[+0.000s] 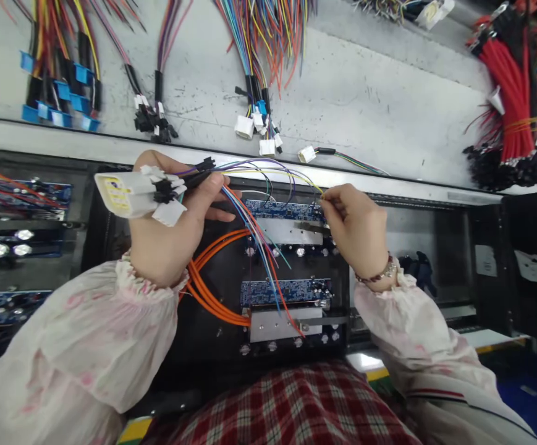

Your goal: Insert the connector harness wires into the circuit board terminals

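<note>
My left hand (175, 216) is closed round the black-sleeved part of a wiring harness (198, 179). A large white connector (126, 194) and smaller black and white plugs stick out to the left of it. Blue, red, white and purple wires hang from the harness over the circuit boards. My right hand (354, 222) pinches the end of a yellow wire (312, 183) just above the upper circuit board (287, 210). A few thin wires arch between my two hands and down to that board. Below lies a lower circuit board (287, 290) with a metal plate (268, 326).
Thick orange cables (207, 296) curve on the left of the boards. Wire bundles with blue connectors (59, 105), white connectors (254, 127) and red cables (509, 99) lie on the grey shelf (365, 93). A small harness (326, 151) rests near its edge. More boards (13, 247) sit at left.
</note>
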Demonstrator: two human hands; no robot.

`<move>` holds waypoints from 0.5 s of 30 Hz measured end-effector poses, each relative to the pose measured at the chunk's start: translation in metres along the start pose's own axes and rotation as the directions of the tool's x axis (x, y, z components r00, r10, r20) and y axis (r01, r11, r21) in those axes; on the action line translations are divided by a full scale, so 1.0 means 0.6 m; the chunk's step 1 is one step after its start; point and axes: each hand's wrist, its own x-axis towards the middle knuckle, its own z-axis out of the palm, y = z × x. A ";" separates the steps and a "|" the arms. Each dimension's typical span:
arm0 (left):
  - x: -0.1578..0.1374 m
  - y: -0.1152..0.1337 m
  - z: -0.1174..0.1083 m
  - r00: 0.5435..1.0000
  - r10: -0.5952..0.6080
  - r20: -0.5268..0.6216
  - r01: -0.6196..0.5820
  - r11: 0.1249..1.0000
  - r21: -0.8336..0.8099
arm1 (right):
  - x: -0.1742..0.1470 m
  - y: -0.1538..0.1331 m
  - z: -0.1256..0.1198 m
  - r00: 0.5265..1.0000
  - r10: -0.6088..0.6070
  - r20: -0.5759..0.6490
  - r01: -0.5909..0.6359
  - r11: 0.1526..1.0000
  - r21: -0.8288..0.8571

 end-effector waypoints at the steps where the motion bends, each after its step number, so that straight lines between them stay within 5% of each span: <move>1: -0.001 -0.002 -0.002 1.000 0.019 0.017 -0.019 1.000 0.005 | 0.000 0.000 0.007 1.000 0.012 0.011 -0.012 1.000 0.005; 7: -0.002 -0.007 -0.008 0.993 0.112 0.024 -0.113 0.993 0.035 | -0.005 0.008 0.017 0.998 0.052 -0.022 -0.052 0.998 -0.020; 15: 0.001 -0.002 -0.004 1.000 0.015 0.006 -0.015 0.999 -0.033 | -0.005 0.013 0.022 0.996 0.078 -0.037 -0.077 0.997 0.021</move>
